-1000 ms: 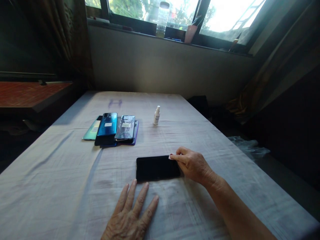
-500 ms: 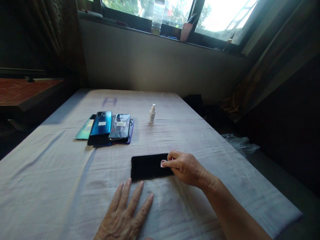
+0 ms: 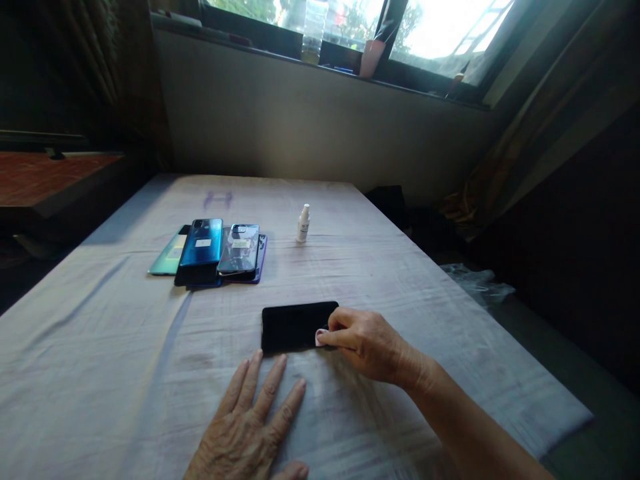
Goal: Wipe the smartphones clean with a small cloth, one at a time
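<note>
A black smartphone [image 3: 290,327] lies flat, dark screen up, on the cloth-covered table. My right hand [image 3: 367,343] is closed, pinching a small whitish-pink cloth [image 3: 321,337] and pressing it against the screen near the right end. That end of the phone is partly hidden by the hand. Fingers spread, my left hand [image 3: 250,413] rests flat on the table cloth just in front of the phone; its fingertips are close to the phone's near left corner, and it holds nothing.
Beyond the phone, to the left, several smartphones lie overlapped, among them a blue one [image 3: 201,243] and a grey one [image 3: 239,250]. A small white spray bottle [image 3: 303,224] stands upright behind. The table's cloth [image 3: 400,300] has low wrinkles. A window sill holds a clear bottle [image 3: 314,33].
My right hand has moved the cloth slightly left and toward me, to the screen's near edge. My left hand keeps its place. The view has tilted a little.
</note>
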### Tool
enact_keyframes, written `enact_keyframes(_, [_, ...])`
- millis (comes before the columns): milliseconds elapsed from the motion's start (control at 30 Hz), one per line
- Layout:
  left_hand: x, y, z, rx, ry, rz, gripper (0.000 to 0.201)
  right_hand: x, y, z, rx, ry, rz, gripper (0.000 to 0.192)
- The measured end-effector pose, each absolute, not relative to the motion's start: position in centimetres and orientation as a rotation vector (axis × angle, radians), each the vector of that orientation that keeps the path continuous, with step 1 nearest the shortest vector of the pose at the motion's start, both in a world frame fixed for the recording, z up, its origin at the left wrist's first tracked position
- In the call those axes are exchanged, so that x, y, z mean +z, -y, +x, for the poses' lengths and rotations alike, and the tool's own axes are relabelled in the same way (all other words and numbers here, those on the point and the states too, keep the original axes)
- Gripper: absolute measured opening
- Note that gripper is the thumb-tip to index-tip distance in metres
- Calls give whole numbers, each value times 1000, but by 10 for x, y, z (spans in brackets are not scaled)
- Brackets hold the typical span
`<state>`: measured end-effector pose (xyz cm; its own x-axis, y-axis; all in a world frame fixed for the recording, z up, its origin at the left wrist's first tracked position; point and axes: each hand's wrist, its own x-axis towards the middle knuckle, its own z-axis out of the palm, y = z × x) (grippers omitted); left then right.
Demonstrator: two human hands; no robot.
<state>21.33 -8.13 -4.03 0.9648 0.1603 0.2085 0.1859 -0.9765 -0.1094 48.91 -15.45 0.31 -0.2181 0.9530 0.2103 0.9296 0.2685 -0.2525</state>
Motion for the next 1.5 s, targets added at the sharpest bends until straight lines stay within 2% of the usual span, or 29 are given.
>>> enact_keyframes(233, [-43, 81, 211, -393, 256, -2976, 81, -1, 152, 479, 17, 2229, -1632, 23])
enact_keyframes(867, [-43, 82, 213, -224, 296, -3115, 86, 0, 155, 475, 28, 2260, -1658, 20])
enact_keyframes(1133, [-38, 83, 215, -55, 381, -3203, 81, -1, 148, 467, 27, 2321, -1638, 19])
enact_keyframes(1300, [-39, 82, 215, -54, 413, -3255, 83, 3, 154, 476, 41, 2275, -1683, 24])
enact_keyframes(1500, [-40, 82, 214, -86, 402, -3242, 81, 2, 146, 466, 12, 2307, -1658, 18])
